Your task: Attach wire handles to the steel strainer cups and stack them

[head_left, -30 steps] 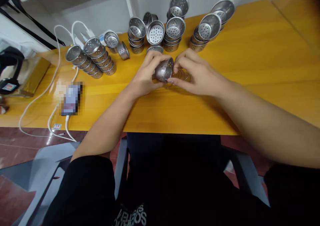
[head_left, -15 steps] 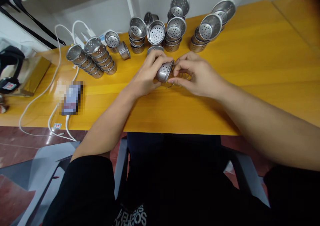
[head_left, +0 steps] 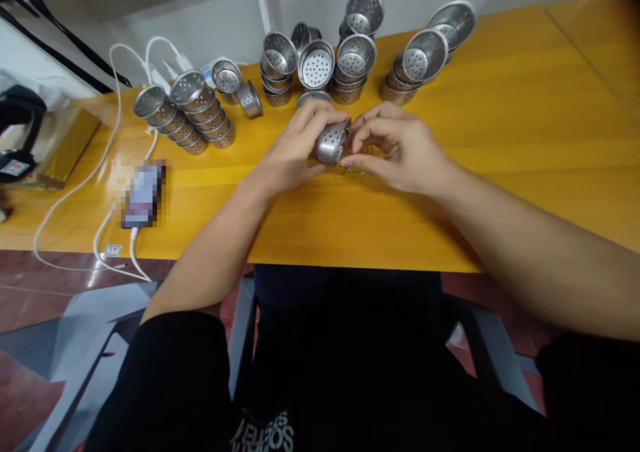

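One cup (head_left: 331, 144) between both hands (head_left: 297, 147) (head_left: 407, 147)

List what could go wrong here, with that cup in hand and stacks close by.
The perforated cup, held tilted in the left hand, might slip. A cup stack stands beyond the right hand; a knock could topple it. The white cable plugged into the phone hangs off the table; a snag could drag both.
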### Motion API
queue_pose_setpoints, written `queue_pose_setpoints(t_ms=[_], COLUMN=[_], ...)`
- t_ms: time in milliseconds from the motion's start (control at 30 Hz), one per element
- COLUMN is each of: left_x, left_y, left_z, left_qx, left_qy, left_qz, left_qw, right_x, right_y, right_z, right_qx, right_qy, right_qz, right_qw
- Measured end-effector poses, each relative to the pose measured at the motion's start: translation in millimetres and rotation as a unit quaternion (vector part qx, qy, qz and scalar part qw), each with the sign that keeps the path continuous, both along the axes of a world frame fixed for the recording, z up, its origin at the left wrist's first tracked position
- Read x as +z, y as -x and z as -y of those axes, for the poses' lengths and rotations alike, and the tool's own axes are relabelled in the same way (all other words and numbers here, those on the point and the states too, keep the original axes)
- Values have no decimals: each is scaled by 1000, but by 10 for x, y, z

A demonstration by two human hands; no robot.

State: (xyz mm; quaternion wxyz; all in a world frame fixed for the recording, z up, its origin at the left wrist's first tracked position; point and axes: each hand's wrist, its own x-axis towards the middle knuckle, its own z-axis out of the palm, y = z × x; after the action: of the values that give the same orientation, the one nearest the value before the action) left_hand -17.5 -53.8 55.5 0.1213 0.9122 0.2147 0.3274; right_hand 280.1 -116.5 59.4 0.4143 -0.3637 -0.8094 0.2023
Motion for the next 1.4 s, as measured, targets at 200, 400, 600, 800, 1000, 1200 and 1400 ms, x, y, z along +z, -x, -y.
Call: queue_pose_setpoints(t_ms=[200, 400, 600, 800, 1000, 1200, 1400], left_x=[-44, -31, -220, -361, -277, -337, -491], left_y=[47, 332, 683, 921, 873, 585, 384], left_z=[-95, -357, -673, -777, -673, -583, -639], left_qx=[54, 141, 263, 321, 256, 199, 212], left_qy=[33, 45, 117, 181, 185, 122, 108], left_qz=[1, 84, 122, 74, 8, -35, 0], left_qw=[998, 985, 950, 927, 949, 972, 971], right_x=[48, 13, -246, -346, -287, -242, -234], right_y=[-12, -268, -503, -526, -492, -424, -320], right_z=[-6, -216, -469, -512, -470, -433, -368], right_qx=[-47, -118, -36, -2, -7, -8, -9], right_qy=[-28, -8, 11, 23, 24, 17, 19], right_qz=[-10, -17, 76, 112, 123, 120, 84], right_qw=[998, 993, 996, 993, 992, 993, 996])
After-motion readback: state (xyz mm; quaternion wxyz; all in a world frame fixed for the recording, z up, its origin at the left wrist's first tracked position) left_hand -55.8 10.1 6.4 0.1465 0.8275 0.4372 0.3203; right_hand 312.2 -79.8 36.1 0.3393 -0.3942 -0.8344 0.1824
